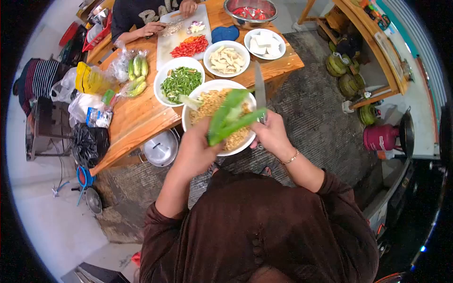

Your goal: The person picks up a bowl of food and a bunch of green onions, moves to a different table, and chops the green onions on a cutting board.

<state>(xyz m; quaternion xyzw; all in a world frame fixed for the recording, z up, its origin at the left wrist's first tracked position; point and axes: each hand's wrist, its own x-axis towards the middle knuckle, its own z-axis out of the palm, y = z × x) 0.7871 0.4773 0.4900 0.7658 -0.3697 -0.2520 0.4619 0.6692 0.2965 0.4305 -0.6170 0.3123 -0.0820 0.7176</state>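
My left hand (pixel 200 148) is closed around a leek (pixel 231 115), whose broad green leaves are blurred and fold over the middle of a white bowl (pixel 188 121). In the bowl lie small golden-brown pieces (pixel 207 104), too small to name. A pale stalk end, apparently the leek's, pokes out at the bowl's left rim. My right hand (pixel 272 134) grips a knife (pixel 260 87), its blade pointing up and away beside the bowl's right rim. The right fingertips are close to the leek's leaf; whether they touch it cannot be told.
On the wooden table (pixel 137 125) stand bowls of chopped greens (pixel 181 84), pale pieces (pixel 226 60) and white blocks (pixel 265 45). Across it, another person's hands (pixel 152 29) work at a cutting board (pixel 165 53) with chopped red pieces. A lidded pot (pixel 160 147) sits below.
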